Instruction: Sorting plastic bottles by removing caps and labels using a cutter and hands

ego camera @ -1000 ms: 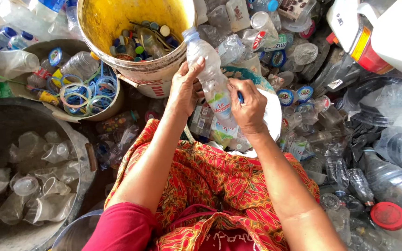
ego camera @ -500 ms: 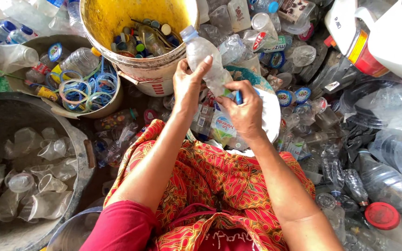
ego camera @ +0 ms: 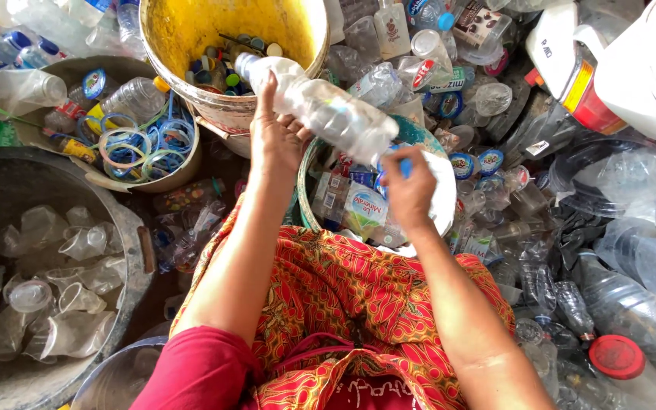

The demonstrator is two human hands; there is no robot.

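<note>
Both forearms extend forward over the lap. Left hand [ego camera: 276,140] raised, fingers curled in a grip. Right hand [ego camera: 408,190] lower, fingers pinched closed.

Place: a plastic-sorting spot for recycling, where I sit low among heaps of scrap.
Bottles: empty clear bottles [ego camera: 632,281] pile up all round my lap, crushed and whole.
Caps: the yellow bucket [ego camera: 184,30] ahead of me holds loose coloured caps [ego camera: 225,72].
Rings: a basin [ego camera: 100,178] at my left holds plastic rings and small bottles.
Cups: a grey tub [ego camera: 127,228] at my far left is full of clear cups [ego camera: 55,304].
Labels: a bowl [ego camera: 442,205] by my knees holds peeled labels.
Jugs: big white jugs [ego camera: 639,68] lie at upper right.
</note>
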